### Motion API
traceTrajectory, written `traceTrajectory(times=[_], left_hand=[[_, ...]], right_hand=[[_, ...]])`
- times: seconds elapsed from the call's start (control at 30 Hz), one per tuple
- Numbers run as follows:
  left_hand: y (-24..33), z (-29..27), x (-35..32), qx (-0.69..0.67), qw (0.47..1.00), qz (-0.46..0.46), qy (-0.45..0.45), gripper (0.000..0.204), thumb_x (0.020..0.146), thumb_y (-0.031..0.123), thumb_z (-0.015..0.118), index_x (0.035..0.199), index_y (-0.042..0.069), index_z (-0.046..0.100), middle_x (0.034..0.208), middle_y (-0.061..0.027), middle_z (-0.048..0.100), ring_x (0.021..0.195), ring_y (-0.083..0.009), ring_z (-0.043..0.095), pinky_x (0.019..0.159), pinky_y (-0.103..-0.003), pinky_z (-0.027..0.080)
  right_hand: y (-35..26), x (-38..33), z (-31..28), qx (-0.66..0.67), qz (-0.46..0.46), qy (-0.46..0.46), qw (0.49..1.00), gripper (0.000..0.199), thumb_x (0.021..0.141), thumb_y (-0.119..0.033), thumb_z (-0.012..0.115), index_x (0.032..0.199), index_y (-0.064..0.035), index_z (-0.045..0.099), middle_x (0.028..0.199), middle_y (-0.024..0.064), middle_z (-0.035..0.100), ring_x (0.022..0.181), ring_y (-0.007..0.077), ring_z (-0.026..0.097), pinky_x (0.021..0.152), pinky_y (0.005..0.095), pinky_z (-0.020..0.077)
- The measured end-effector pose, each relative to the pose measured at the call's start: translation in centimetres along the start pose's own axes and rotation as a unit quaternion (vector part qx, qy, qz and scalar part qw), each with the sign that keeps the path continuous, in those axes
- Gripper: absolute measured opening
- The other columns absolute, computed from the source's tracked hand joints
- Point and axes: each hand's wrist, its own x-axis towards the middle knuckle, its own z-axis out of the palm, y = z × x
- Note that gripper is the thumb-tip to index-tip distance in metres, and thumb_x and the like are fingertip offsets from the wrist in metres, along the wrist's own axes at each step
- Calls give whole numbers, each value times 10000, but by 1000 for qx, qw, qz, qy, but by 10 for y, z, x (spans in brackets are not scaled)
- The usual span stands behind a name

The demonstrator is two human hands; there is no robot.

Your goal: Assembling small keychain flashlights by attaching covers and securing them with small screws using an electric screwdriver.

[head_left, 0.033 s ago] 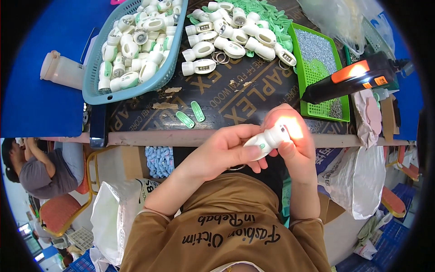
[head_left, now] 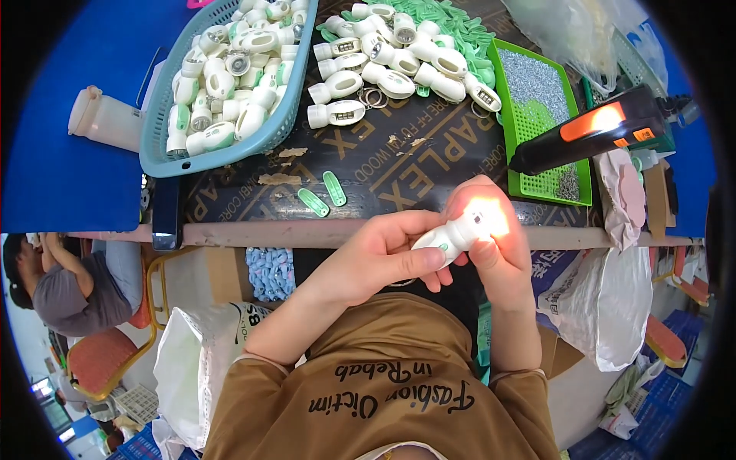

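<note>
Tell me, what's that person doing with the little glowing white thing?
The person holds a small white plastic torch in both hands, left hand around its body, right hand cupped over the lit end, which glows orange through the fingers. On the table ahead, a blue basket is full of the same white pieces, more lie loose beside it, and a black and orange tool rests on a green tray.
</note>
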Motion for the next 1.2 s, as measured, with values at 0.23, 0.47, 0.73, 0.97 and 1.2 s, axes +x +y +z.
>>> traceTrajectory(times=[0.23, 0.47, 0.73, 0.97, 1.2], left_hand=[[0, -6, -2, -60, 998, -25, -19, 379, 887, 149, 610, 1210, -21, 506, 1017, -95, 618, 798, -120, 613, 667, -229, 494], [-8, -1, -6, -76, 996, 1, -51, 416, 898, 169, 572, 1256, 21, 420, 905, -36, 540, 634, -67, 477, 548, -202, 369], [-9, 3, -10, -83, 995, 28, -54, 409, 917, 166, 544, 1264, 21, 384, 852, -28, 494, 638, -73, 452, 562, -211, 375], [-3, 6, -14, -31, 999, 24, 25, 561, 810, 275, 609, 1241, -25, 410, 896, -112, 546, 545, -95, 434, 484, -217, 330], [-2, 8, -14, -38, 998, 31, 48, 515, 814, 278, 587, 1200, -23, 428, 893, -120, 550, 531, -89, 437, 460, -209, 308]], right_hand=[[5, -4, 9, 63, 16, -8, 998, 389, 912, -323, 548, 1093, 17, 495, 1038, 102, 455, 903, 182, 495, 769, 301, 437], [9, -12, 10, 53, 7, 12, 999, 529, 848, -191, 564, 1308, 7, 392, 1166, 133, 483, 1069, 202, 469, 902, 342, 398], [8, 1, 9, 94, -59, -42, 993, 781, 817, -260, 702, 1376, -9, 218, 1022, 113, 568, 921, 162, 553, 806, 285, 438], [-24, -17, 16, -249, -271, 204, 907, 338, 780, -245, 692, 1046, -92, 550, 950, 22, 566, 787, 201, 523, 763, 297, 411], [-81, -36, 36, -225, -436, 140, 860, 624, 956, -264, 491, 1480, -323, 157, 935, -30, 454, 713, 151, 376, 599, 324, 305]])
